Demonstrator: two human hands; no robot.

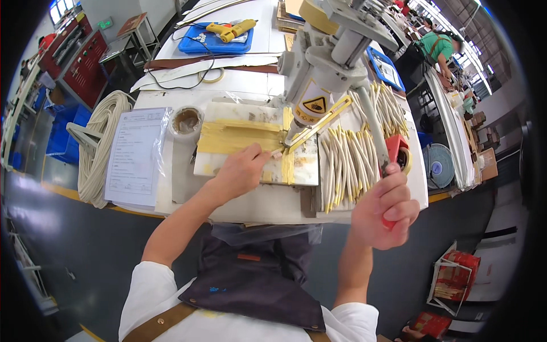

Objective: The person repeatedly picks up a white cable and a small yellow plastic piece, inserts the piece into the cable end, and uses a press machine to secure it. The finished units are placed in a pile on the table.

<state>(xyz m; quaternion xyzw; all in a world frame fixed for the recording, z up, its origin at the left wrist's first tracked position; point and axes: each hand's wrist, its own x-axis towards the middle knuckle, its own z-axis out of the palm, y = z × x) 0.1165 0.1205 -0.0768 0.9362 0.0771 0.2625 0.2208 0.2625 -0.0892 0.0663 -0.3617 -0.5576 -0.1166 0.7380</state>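
My right hand (384, 210) is wrapped round the red-ended handle of a lever (374, 128) on a grey hand press (317, 65). My left hand (240, 170) pinches a small pale piece (277, 154), perhaps a cord end, just left of the press's lower tip. Most of that piece is hidden by the fingers and press. Under the tip lies a white marble-like slab (219, 164) with strips of yellow tape (219, 143) across it. A long yellow arm (323, 119) slants up beside the press. White cords with yellow ends (346, 168) lie bundled right of the slab.
A red tape dispenser (395, 147) stands behind my right hand. Left of the slab are a tape roll (186, 121), a sleeved paper sheet (135, 157) and coiled cord (103, 148). A blue tray (216, 39) holds a yellow glue gun (232, 29). Another person (437, 47) works at the far right.
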